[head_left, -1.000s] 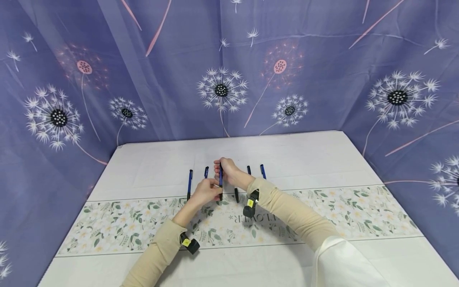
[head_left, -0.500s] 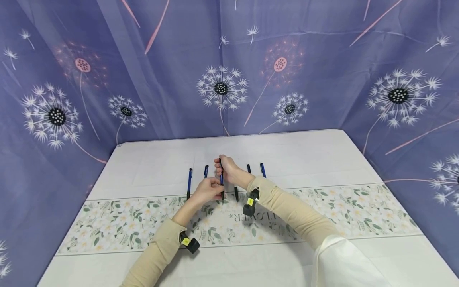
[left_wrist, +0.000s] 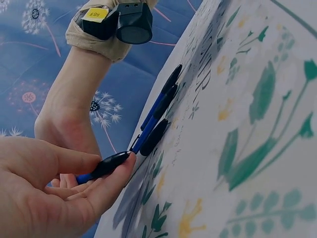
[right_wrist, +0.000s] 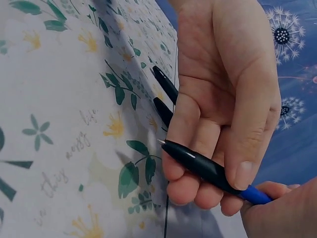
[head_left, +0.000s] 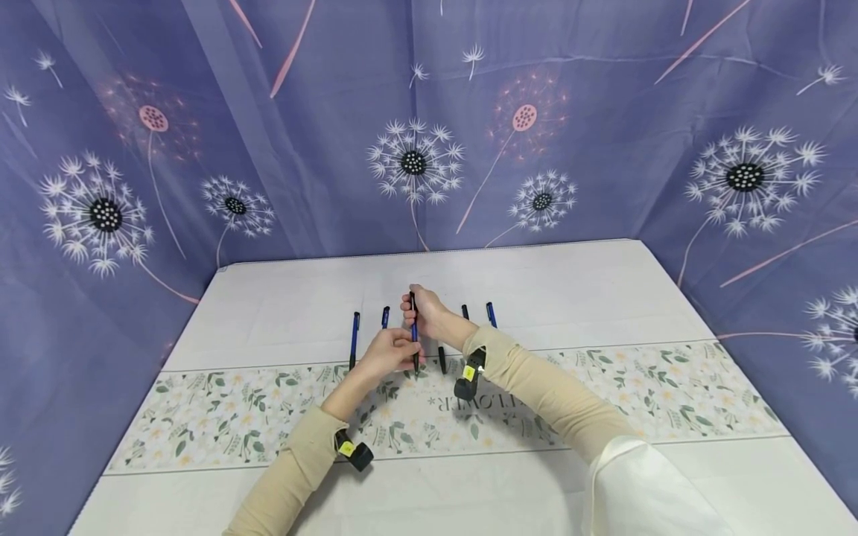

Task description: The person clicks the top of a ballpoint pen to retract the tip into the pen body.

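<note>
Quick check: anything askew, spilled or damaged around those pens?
Nothing visible looks spilled or damaged. Left hand and right hand hold one pen; other pens lie in a loose row, some partly hidden. Only the lettering reads upside down in the head view.

2 wrist close-ups, probably of 1 pen

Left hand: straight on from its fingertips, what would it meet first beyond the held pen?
Likely the next pen to the right, though the left hand might pass above it; depth is unclear.
</note>
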Available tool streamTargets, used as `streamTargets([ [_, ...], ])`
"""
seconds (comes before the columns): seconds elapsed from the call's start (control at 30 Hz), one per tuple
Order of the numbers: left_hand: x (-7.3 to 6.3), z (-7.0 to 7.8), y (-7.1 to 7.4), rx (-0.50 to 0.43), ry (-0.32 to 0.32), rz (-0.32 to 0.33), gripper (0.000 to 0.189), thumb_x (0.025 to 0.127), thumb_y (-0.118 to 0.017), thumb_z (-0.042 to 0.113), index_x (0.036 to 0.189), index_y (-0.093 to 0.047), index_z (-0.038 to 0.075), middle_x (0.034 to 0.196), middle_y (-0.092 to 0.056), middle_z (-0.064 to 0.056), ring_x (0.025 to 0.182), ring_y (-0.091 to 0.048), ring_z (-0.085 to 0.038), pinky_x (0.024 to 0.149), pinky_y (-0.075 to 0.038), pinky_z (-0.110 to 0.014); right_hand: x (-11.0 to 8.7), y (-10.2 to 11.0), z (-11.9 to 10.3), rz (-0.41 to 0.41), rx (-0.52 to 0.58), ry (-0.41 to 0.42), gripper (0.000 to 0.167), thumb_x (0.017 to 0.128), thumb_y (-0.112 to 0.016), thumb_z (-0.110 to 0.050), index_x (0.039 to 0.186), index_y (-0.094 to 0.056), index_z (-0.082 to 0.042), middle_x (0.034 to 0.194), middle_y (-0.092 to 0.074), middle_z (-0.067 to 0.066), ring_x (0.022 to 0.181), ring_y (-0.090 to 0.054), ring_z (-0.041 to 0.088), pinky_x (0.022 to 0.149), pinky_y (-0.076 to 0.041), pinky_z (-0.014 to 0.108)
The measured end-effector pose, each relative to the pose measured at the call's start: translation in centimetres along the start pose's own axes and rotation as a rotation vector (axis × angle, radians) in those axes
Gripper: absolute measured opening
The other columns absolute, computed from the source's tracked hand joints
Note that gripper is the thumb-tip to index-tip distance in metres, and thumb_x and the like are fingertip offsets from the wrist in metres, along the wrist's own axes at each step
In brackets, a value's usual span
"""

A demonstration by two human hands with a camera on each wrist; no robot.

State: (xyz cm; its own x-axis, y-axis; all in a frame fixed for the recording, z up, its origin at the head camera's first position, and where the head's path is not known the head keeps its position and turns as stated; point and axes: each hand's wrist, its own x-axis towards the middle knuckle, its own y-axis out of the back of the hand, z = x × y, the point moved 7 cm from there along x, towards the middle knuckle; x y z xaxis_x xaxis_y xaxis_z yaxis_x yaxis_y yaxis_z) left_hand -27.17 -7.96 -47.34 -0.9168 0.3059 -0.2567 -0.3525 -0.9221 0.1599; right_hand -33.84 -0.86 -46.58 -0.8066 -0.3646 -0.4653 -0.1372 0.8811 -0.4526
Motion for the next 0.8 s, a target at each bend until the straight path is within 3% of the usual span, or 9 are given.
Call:
streamTargets([
  [0.23, -0.09, 0.18, 0.04, -0.015, -0.002, 0.011, 0.038, 0.099, -0.05, 0.004, 0.13, -0.046, -0.017, 0.116, -0.063, -0.031, 0.093, -0.071, -0.025, 0.086, -0.059, -0.034, -0.11, -0.27, 0.56, -0.017, 0.039, -0.076, 0.043, 0.105, -0.026, -0.034, 0.07, -0.04, -0.014, 0.059, -0.037, -0.008, 0.049, -0.026, 0.004, 0.046, -0.025, 0.015],
  [0.43, -0.1, 0.24, 0.02, -0.021, -0.004, -0.008, 0.04, 0.099, -0.049, 0.005, 0.131, -0.044, -0.018, 0.12, -0.06, -0.033, 0.097, -0.07, -0.028, 0.088, -0.058, -0.035, -0.05, -0.14, 0.65, 0.0, 0.041, -0.084, 0.043, 0.105, -0.027, -0.034, 0.069, -0.04, -0.015, 0.057, -0.036, -0.008, 0.047, -0.026, 0.004, 0.044, -0.025, 0.015],
  [0.8, 0.09, 0.01, -0.07, -0.068, 0.01, -0.03, 0.033, 0.098, -0.05, 0.003, 0.124, -0.05, -0.017, 0.112, -0.065, -0.029, 0.082, -0.069, -0.012, 0.084, -0.059, -0.033, -0.03, -0.16, 0.83, 0.011, 0.038, -0.104, 0.04, 0.104, -0.028, -0.03, 0.068, -0.037, -0.015, 0.054, -0.031, -0.009, 0.044, -0.024, 0.003, 0.042, -0.022, 0.014],
])
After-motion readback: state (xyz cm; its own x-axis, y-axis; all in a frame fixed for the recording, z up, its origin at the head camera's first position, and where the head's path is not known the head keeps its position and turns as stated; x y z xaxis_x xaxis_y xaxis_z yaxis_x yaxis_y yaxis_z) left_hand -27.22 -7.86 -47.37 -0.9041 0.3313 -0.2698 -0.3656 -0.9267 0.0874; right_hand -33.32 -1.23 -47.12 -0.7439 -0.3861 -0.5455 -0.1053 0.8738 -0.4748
